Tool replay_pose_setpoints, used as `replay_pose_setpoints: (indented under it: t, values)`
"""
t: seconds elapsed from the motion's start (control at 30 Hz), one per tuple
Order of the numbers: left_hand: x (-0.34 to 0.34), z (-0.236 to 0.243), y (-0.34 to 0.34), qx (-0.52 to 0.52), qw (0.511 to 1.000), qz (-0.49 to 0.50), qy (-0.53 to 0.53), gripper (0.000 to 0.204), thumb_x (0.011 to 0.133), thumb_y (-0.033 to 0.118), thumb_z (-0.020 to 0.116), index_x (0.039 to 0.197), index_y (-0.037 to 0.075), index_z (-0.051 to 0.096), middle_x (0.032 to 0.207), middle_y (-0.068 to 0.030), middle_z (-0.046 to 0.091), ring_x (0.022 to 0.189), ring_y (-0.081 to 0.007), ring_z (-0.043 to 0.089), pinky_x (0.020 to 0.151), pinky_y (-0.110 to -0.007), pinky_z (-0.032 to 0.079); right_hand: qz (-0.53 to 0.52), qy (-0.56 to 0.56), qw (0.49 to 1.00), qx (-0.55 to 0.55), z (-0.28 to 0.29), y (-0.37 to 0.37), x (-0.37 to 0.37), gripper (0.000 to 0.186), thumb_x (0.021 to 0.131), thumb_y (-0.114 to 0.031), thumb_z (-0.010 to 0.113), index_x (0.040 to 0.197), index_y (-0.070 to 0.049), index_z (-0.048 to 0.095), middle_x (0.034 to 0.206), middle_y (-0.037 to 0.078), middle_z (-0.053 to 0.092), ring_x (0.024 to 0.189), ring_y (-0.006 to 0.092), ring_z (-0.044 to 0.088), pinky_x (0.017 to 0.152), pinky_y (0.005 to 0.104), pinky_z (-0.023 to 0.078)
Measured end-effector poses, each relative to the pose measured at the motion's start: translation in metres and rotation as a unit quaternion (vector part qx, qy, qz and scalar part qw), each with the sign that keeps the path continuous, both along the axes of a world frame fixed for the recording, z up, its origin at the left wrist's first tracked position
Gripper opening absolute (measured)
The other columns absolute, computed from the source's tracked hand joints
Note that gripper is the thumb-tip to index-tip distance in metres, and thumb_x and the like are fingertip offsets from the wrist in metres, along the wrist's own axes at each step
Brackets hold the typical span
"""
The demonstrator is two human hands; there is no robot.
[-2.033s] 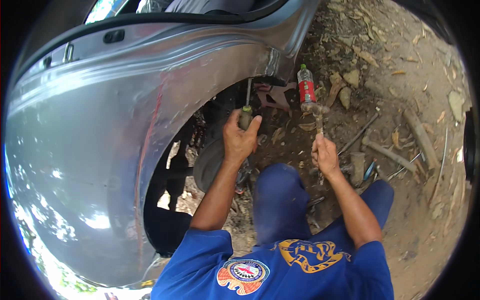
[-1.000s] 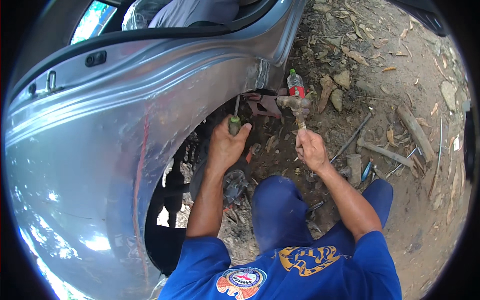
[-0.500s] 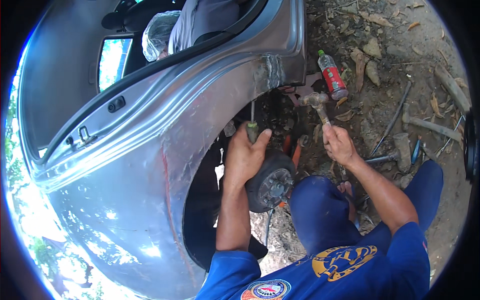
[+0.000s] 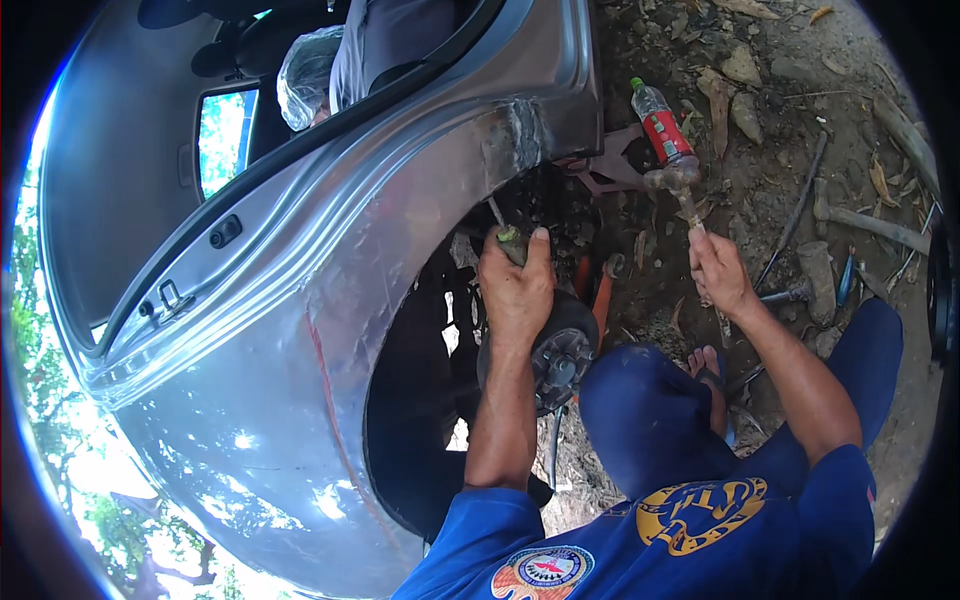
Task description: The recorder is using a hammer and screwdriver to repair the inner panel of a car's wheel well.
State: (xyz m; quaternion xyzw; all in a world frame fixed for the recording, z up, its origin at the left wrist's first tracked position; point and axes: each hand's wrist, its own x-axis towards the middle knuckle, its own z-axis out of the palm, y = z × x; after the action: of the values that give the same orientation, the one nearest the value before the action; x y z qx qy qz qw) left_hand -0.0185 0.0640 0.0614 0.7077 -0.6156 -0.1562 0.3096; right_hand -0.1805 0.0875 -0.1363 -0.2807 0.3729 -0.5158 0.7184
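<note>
My left hand (image 4: 517, 292) is closed around a screwdriver (image 4: 511, 238) with a greenish handle. Its thin shaft slants up to the inner edge of the wheel arch on the grey car body (image 4: 250, 400); the tip's exact contact is too small to tell. Well to the right, my right hand (image 4: 722, 272) grips a hammer (image 4: 676, 178) by its worn handle. The hammer head is apart from the screwdriver, just below a plastic bottle (image 4: 664, 132) with a red label and green cap. Below the screwdriver, a round wheel hub (image 4: 563, 362) sits partly behind my left forearm.
An orange bar-shaped tool (image 4: 603, 295) stands beside the hub. On the dirt at right lie another hammer (image 4: 870, 230), a mallet-like tool (image 4: 818, 285), a dark rod (image 4: 795, 210) and stones. A person in grey clothing (image 4: 400, 45) is inside the car.
My right hand and the hammer have moved right, away from the screwdriver. The screwdriver has gone from near upright to leaning, its handle lower right. The whole view has shifted slightly.
</note>
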Motion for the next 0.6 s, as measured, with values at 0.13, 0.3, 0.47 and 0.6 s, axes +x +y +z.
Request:
replay_pose_setpoints:
  t: [0.13,0.3,0.47,0.6]
  values:
    - [-0.011,0.029,0.007,0.115,0.993,0.005,-0.007,0.017,0.084,0.012,0.06,0.079,-0.001,0.05,0.057,-0.0033,0.052,0.047,-0.0103,0.048,0.045,-0.028,0.039,-0.004,0.062,0.998,0.01,-0.027,0.002,0.003,0.047,0.094,-0.042,0.045,0.064,-0.005,0.046,0.054,-0.002,0.04,0.049,0.0066,0.04,0.045,0.0246,0.033]
    - [0.002,0.026,0.003,0.058,0.996,-0.052,-0.048,0.016,0.084,0.008,0.06,0.078,-0.001,0.048,0.055,-0.0017,0.047,0.042,-0.009,0.047,0.038,-0.024,0.036,0.031,0.074,0.996,0.026,-0.039,0.006,0.017,0.05,0.094,-0.045,0.044,0.064,-0.004,0.045,0.055,-0.001,0.041,0.049,0.007,0.041,0.045,0.0253,0.034]
    - [0.02,0.029,-0.004,0.058,0.988,-0.085,-0.115,0.017,0.083,0.008,0.059,0.077,-0.001,0.047,0.055,-0.002,0.048,0.041,-0.0091,0.047,0.038,-0.025,0.036,0.038,0.134,0.99,-0.011,-0.056,0.016,0.016,0.051,0.093,-0.047,0.045,0.065,-0.004,0.045,0.056,-0.002,0.04,0.051,0.0071,0.039,0.045,0.0255,0.033]
    - [0.006,0.026,-0.003,0.099,0.992,-0.054,-0.064,0.014,0.081,0.006,0.06,0.078,0.0,0.048,0.058,-0.0059,0.05,0.046,-0.0142,0.05,0.044,-0.029,0.039,0.038,0.074,0.996,0.035,-0.048,0.01,0.009,0.051,0.093,-0.047,0.045,0.066,-0.004,0.045,0.058,-0.002,0.04,0.052,0.0074,0.041,0.046,0.0259,0.035]
